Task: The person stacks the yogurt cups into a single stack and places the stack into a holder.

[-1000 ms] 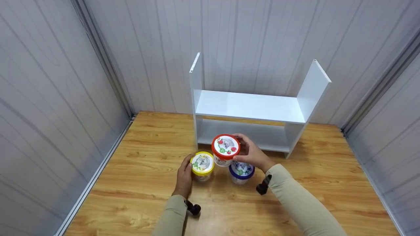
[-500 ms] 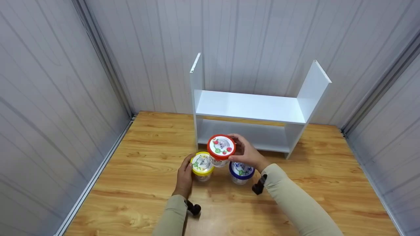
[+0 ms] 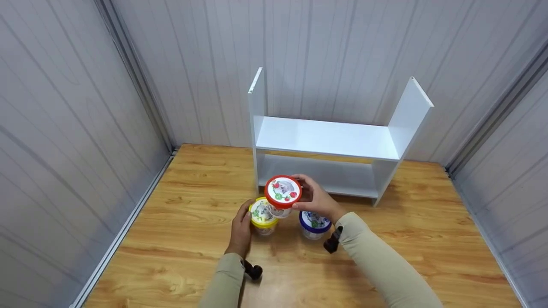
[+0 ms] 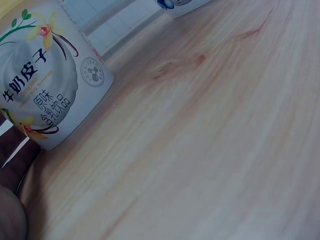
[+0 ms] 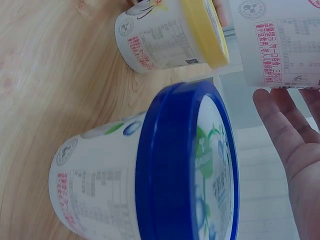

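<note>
My right hand (image 3: 320, 201) grips a red-lidded tub (image 3: 282, 191) with strawberry pictures on its lid, raised off the table. It partly overlaps a yellow-lidded tub (image 3: 259, 220) in the head view. That yellow-lidded tub stands upright on the table, held at its left side by my left hand (image 3: 240, 231). In the left wrist view, its white wall (image 4: 55, 90) carries flower pictures. A blue-lidded tub (image 3: 315, 226) with berry pictures stands below my right hand, untouched; the right wrist view has its blue rim (image 5: 165, 165) close up.
A white two-level shelf (image 3: 327, 137) with tall side panels stands behind the tubs, near the back wall. The wooden table (image 3: 192, 222) reaches corrugated walls (image 3: 188, 64) at the back and both sides.
My right hand has carried the red-lidded tub leftward, from between the other tubs to over the yellow-lidded one. My left hand and the two standing tubs have stayed in place.
</note>
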Demonstrator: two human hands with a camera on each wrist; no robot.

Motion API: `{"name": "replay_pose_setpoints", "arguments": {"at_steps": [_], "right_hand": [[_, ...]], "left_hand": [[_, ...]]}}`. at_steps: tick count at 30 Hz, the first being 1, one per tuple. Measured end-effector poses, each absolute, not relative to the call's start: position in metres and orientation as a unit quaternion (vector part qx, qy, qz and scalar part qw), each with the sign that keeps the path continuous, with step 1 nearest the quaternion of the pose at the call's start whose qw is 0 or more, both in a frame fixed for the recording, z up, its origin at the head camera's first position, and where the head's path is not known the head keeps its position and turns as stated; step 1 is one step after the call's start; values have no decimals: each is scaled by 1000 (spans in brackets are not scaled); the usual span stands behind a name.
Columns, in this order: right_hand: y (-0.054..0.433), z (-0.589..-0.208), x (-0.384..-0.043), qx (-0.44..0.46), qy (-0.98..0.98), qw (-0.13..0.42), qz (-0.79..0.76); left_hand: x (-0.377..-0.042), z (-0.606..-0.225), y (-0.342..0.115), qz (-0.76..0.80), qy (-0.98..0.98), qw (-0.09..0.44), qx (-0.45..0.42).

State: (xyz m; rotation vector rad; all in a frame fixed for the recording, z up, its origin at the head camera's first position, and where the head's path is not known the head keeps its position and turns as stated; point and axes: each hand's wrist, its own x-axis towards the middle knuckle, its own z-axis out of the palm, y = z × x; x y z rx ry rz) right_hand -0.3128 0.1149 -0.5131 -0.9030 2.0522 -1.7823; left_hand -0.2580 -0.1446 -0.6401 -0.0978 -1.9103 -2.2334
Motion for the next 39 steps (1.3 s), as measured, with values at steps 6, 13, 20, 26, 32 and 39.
{"name": "replay_pose_setpoints", "arguments": {"at_steps": [6, 13, 20, 26, 32, 39], "right_hand": [[109, -515, -314, -317, 699, 143, -624], [104, -517, -313, -316, 706, 145, -617], [101, -519, -313, -321, 712, 143, -608], [98, -521, -313, -317, 714, 141, -608], [94, -521, -313, -313, 716, 146, -606], [89, -521, -311, -304, 722, 148, -604]], "left_hand": [[-258, -639, -144, -751, -652, 102, -28], [-258, -643, -144, -751, -646, 126, -53], [-258, -640, -143, -751, -648, 120, -45], [-259, -637, -143, -745, -657, 111, -28], [-258, -636, -144, -747, -656, 101, -25], [-256, -637, -141, -746, -656, 116, -22]]}}
